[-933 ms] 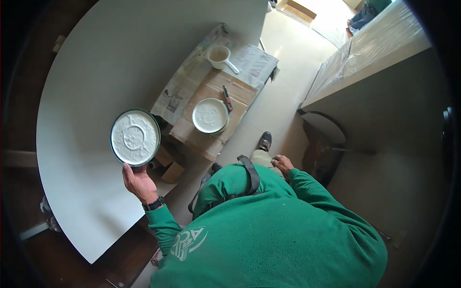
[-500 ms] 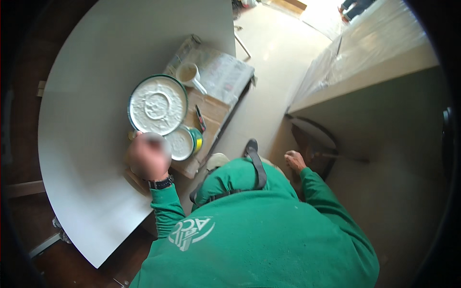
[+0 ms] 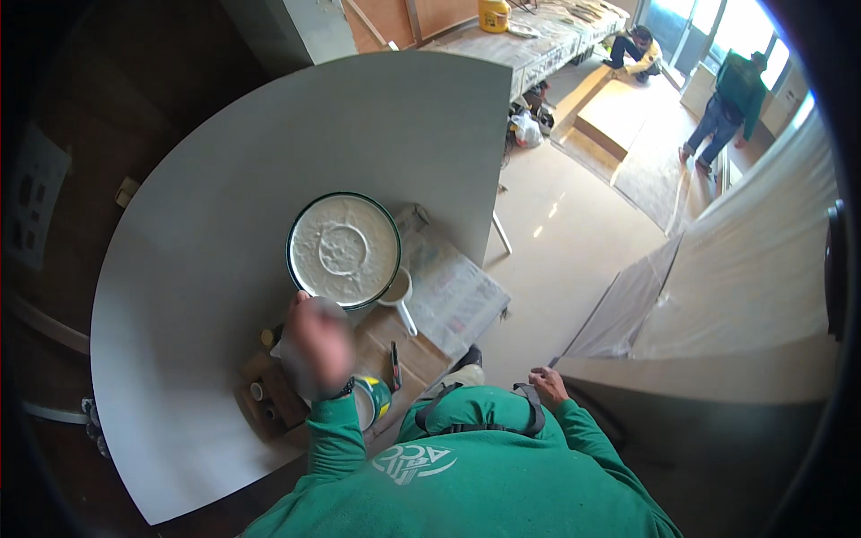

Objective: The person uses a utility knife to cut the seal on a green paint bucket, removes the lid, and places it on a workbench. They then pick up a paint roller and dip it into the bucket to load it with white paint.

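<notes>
My left hand [image 3: 321, 348], blurred in part, grips the near edge of a round lid [image 3: 343, 249]. Thick white paint coats the lid's upward face, and its rim is dark green. Below the left wrist a green and yellow paint can [image 3: 381, 400] stands partly hidden. A white cup with a long handle [image 3: 406, 316] lies just beyond the lid, and a slim black and red tool [image 3: 395, 368] rests on the cardboard [image 3: 372, 339]. My right hand [image 3: 549, 386] is held at my right side, its fingers curled, with nothing seen in them.
Everything sits on a grey curved table [image 3: 179, 296], partly covered by plastic-wrapped sheeting [image 3: 457, 296]. A brown holed block [image 3: 269, 394] is left of the can. Plastic covers a large panel [image 3: 744, 278] at right. Far off, one person [image 3: 639, 56] crouches and another [image 3: 731, 99] stands.
The view has tilted up, bringing in the far room and people. Left hand and lid have moved away from the can, toward the table's far side. The right hand stays at my side.
</notes>
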